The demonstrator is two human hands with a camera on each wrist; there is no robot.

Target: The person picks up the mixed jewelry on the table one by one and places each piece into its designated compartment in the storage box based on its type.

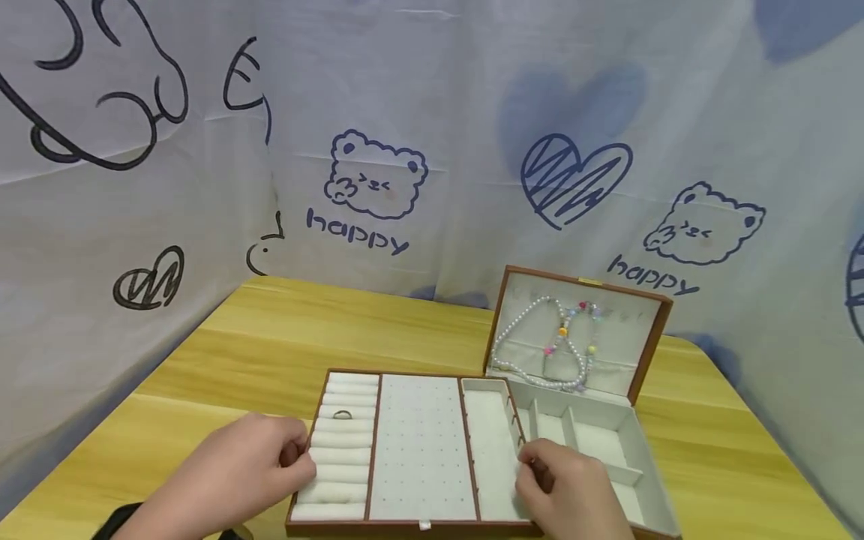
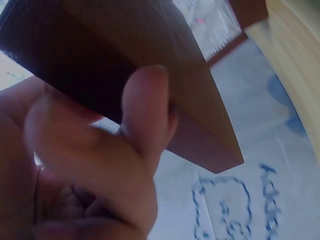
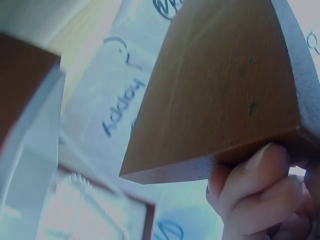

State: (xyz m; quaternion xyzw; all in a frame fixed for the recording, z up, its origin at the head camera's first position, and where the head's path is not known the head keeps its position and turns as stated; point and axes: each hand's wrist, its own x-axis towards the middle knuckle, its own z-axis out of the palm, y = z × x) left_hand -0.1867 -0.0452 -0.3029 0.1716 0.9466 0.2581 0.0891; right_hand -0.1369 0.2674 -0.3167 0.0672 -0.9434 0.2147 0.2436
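Observation:
A brown-edged jewelry tray (image 1: 425, 450) is held level between both hands in the head view. My left hand (image 1: 250, 457) pinches its left edge between thumb and fingers. At the opposite edge, my right hand (image 1: 567, 487) grips the rim near the front corner. White ring rolls (image 1: 340, 455) fill the tray's left side, with one ring (image 1: 342, 414) among them. A dotted white panel takes up the middle, and a long compartment (image 1: 489, 457) runs down the right. Both wrist views look up at the tray's brown underside (image 2: 125, 45), (image 3: 220, 95), lifted off the table.
An open jewelry box (image 1: 651, 480) with divided white compartments stands at the right, partly behind the tray and right hand. Inside its raised lid (image 1: 649, 352) hang a pearl necklace (image 1: 550, 385) and colorful beads (image 1: 583, 305). Printed cloth (image 1: 459, 150) surrounds the wooden table (image 1: 202, 390).

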